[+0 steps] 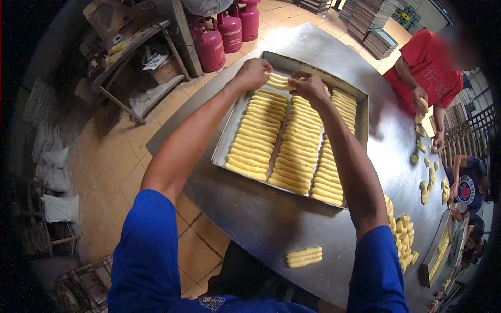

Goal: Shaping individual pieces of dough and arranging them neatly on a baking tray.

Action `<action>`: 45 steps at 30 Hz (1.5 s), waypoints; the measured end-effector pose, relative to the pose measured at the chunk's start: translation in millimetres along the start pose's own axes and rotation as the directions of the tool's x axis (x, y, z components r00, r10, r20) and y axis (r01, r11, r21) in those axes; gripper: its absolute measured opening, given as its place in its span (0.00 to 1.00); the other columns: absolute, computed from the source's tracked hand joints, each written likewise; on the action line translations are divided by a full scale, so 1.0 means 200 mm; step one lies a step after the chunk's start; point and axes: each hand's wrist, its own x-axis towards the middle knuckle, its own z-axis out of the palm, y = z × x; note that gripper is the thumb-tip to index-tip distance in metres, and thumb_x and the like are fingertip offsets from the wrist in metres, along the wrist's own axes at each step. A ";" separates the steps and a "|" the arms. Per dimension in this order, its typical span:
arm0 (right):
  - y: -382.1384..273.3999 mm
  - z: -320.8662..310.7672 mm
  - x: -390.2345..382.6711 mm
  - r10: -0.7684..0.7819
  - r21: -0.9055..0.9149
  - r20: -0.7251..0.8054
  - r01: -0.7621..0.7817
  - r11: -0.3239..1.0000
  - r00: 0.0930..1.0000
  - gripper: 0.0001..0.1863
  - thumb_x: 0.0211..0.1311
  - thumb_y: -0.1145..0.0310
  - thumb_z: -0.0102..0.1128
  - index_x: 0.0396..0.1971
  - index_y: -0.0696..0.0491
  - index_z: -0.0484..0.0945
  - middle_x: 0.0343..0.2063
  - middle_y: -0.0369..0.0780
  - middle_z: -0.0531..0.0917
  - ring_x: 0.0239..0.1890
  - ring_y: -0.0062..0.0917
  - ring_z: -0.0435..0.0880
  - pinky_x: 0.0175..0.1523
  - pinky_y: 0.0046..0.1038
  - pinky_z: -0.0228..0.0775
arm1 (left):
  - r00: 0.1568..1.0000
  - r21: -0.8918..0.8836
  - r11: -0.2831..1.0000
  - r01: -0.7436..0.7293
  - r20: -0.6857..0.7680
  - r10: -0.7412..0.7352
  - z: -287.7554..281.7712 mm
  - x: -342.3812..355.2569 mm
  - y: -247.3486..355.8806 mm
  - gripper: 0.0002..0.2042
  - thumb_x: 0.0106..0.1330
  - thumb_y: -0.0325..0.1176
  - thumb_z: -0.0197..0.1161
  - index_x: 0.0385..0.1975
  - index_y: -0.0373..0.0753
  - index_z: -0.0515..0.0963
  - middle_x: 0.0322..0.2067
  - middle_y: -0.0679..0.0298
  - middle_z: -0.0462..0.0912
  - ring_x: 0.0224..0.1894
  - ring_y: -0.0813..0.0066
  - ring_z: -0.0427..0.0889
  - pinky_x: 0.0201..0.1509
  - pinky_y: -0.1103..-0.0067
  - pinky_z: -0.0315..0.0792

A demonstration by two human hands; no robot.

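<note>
My left hand (253, 74) and my right hand (310, 87) each pinch one end of a short set of yellow dough strips (278, 81), stretched between them. They hold it over the far end of a large rectangular metal tray (231, 125). Inside the tray, yellow dough strips (255, 136) lie packed side by side in three long columns. The far part of the right column is partly hidden by my right hand and forearm. Nearer to me on the steel table (245, 208), another small set of dough strips (304, 257) lies by itself.
Twisted dough pieces (403, 240) are heaped beside my right arm, with more scattered further right. Across the table a person in a red shirt (425, 68) handles dough. Other people work at the far right near another tray (438, 255). Red gas cylinders (209, 49) stand beyond the table.
</note>
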 end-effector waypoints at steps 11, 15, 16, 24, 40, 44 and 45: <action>0.16 0.06 0.16 -0.137 -0.533 -0.038 0.096 0.841 0.990 0.12 0.53 0.68 0.65 0.36 0.57 0.86 0.27 0.50 0.86 0.32 0.42 0.86 0.41 0.37 0.76 | 0.996 0.489 0.868 -0.085 0.014 0.089 0.11 0.08 0.01 0.12 0.59 0.18 0.55 0.40 0.28 0.83 0.46 0.36 0.81 0.52 0.40 0.81 0.54 0.59 0.78; 0.15 0.02 0.18 -0.041 -0.674 0.048 0.063 0.736 0.998 0.12 0.54 0.66 0.62 0.35 0.56 0.86 0.31 0.54 0.86 0.35 0.47 0.86 0.43 0.39 0.77 | 0.996 0.544 0.837 -0.065 0.084 0.023 0.13 0.09 0.06 0.12 0.62 0.20 0.52 0.39 0.26 0.83 0.47 0.36 0.81 0.53 0.39 0.81 0.53 0.58 0.78; 0.13 0.04 0.18 -0.041 -0.671 0.053 0.066 0.738 0.998 0.12 0.54 0.66 0.62 0.35 0.56 0.86 0.31 0.54 0.86 0.35 0.47 0.86 0.43 0.39 0.77 | 0.997 0.546 0.836 -0.060 0.082 0.018 0.13 0.09 0.03 0.12 0.62 0.20 0.52 0.39 0.26 0.83 0.47 0.36 0.81 0.53 0.39 0.81 0.53 0.58 0.78; 0.02 0.07 -0.06 -0.248 -0.850 0.198 0.292 0.439 0.948 0.21 0.71 0.59 0.51 0.59 0.50 0.77 0.44 0.46 0.87 0.50 0.38 0.85 0.56 0.46 0.74 | 0.971 0.320 0.947 -0.010 0.231 -0.067 0.02 0.04 -0.02 0.17 0.69 0.32 0.52 0.51 0.29 0.79 0.49 0.37 0.81 0.55 0.38 0.79 0.57 0.57 0.76; 0.29 0.07 -0.38 -0.221 -0.882 0.386 0.429 0.196 0.895 0.31 0.79 0.51 0.31 0.73 0.53 0.57 0.76 0.36 0.56 0.78 0.33 0.50 0.65 0.83 0.26 | 0.909 0.071 0.978 0.194 0.363 -0.206 0.11 -0.12 -0.01 0.52 0.69 0.74 0.20 0.72 0.26 0.55 0.72 0.41 0.56 0.77 0.51 0.52 0.79 0.66 0.45; 0.23 0.04 -0.32 -0.202 -0.902 0.273 0.324 0.287 0.940 0.31 0.78 0.53 0.34 0.72 0.57 0.56 0.74 0.43 0.59 0.78 0.39 0.50 0.70 0.77 0.29 | 0.971 -0.070 0.968 0.239 0.042 -0.237 0.10 -0.06 0.00 0.47 0.73 0.69 0.23 0.71 0.26 0.57 0.68 0.43 0.65 0.73 0.53 0.60 0.76 0.68 0.53; 0.22 0.03 -0.31 -0.152 -0.894 0.330 0.360 0.266 0.932 0.32 0.78 0.53 0.35 0.72 0.58 0.55 0.74 0.45 0.59 0.78 0.42 0.51 0.69 0.78 0.30 | 0.985 -0.125 0.982 0.140 -0.081 -0.150 0.10 -0.04 -0.03 0.46 0.74 0.69 0.25 0.69 0.25 0.61 0.64 0.45 0.70 0.68 0.57 0.67 0.71 0.69 0.60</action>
